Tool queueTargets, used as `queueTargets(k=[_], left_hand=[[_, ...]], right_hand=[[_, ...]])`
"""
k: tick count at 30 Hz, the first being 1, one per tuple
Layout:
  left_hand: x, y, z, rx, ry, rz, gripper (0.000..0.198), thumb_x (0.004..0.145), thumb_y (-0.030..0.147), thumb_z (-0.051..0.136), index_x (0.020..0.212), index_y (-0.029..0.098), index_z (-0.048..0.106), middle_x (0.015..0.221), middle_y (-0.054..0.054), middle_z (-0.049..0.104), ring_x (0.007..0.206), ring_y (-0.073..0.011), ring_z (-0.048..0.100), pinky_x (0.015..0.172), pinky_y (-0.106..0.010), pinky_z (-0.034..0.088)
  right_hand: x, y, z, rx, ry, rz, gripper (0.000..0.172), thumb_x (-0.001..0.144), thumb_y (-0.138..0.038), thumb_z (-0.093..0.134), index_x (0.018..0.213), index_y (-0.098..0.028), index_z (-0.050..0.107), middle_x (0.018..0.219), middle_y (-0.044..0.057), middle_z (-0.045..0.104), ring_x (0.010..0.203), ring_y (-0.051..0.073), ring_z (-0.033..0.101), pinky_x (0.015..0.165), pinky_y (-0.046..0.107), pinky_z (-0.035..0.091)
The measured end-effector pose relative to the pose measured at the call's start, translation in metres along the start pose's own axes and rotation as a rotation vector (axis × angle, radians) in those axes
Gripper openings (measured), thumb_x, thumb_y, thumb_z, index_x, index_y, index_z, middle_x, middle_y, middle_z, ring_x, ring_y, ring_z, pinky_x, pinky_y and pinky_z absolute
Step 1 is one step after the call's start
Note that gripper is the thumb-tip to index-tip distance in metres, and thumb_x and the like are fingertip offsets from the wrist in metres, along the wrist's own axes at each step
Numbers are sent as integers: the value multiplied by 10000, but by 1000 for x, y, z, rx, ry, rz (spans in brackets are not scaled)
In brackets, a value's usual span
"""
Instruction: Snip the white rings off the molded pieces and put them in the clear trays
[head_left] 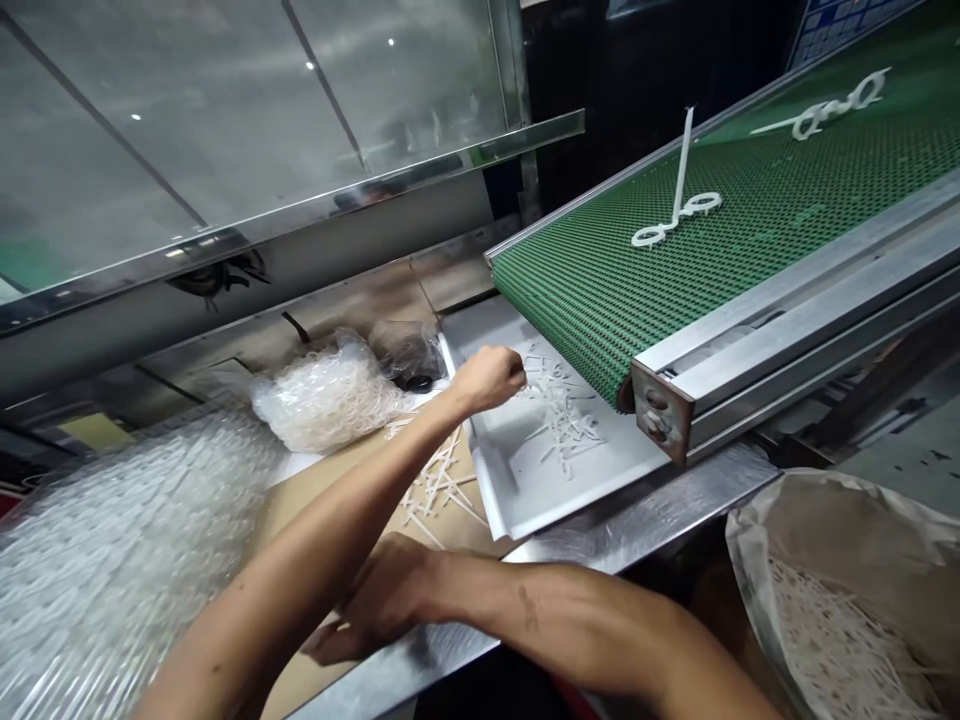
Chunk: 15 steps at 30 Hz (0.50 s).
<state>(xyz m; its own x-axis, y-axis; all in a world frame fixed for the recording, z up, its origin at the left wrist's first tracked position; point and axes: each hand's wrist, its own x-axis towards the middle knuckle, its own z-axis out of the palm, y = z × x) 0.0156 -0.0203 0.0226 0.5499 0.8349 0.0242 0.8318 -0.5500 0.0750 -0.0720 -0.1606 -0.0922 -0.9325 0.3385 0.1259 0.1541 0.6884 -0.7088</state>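
Fisted left hand [489, 378] is nearing thin white plastic scraps [561, 415] lying just rightward; flat right hand [373, 602] is resting well back.

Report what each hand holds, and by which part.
Left hand curls over white plastic pieces in the tray; whether its fingers grip one cannot be told. Right hand rests on cardboard, seemingly empty.

Steel bench [660, 512] w/ cardboard [306, 497], tray [525, 512] (white), clear bag [330, 395] on top.

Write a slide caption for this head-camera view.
Left hand curled over white plastic pieces in a grey tray below a green conveyor; right hand on cardboard.
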Motion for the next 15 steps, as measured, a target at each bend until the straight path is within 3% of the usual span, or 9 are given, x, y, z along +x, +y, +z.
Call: queueTargets(k=[2,5,7,9,12,15], left_hand=[[-6,-10,-15,-127,58,-16,278,885,223,447,888,145,715,838,-98,746,721,-177,720,700,-269,531],[-24,-31,-33,-516,162,-79,242,885,304,511,849,145,689,776,-68,732,584,-128,664,561,-229,473],[-45,-49,-42,-762,254,-138,221,851,338,585,807,143,681,699,-55,702,541,-122,619,517,-225,429],[-75,-70,-48,-870,342,-181,210,837,340,624,808,140,684,658,-43,678,544,-116,596,528,-221,418],[-135,-103,-42,-905,467,-272,214,839,349,647,828,138,679,671,-36,678,577,-113,592,568,-218,426],[-207,-133,-10,-791,546,-447,255,855,393,639,865,142,679,701,-35,689,636,-136,616,616,-233,457]], right_hand=[[-3,0,-1,-128,10,-58,463,876,-627,543,698,-209,630,956,50,781,1061,281,698,817,352,569],[-8,0,-1,-244,121,-78,558,902,-694,438,933,-186,666,1046,103,762,975,296,724,708,368,581],[-11,0,-2,-282,182,-60,561,909,-690,433,1021,-187,654,1052,95,756,926,286,735,683,360,578],[-12,1,-2,-333,208,-28,511,905,-664,473,1007,-196,652,1001,77,757,877,280,737,666,354,571],[-13,2,-3,-387,242,-16,407,906,-571,537,1001,-189,645,965,84,748,832,268,725,655,340,551],[-12,5,-2,-401,254,-48,341,923,-478,540,997,-159,637,949,118,735,798,261,704,667,337,525]])
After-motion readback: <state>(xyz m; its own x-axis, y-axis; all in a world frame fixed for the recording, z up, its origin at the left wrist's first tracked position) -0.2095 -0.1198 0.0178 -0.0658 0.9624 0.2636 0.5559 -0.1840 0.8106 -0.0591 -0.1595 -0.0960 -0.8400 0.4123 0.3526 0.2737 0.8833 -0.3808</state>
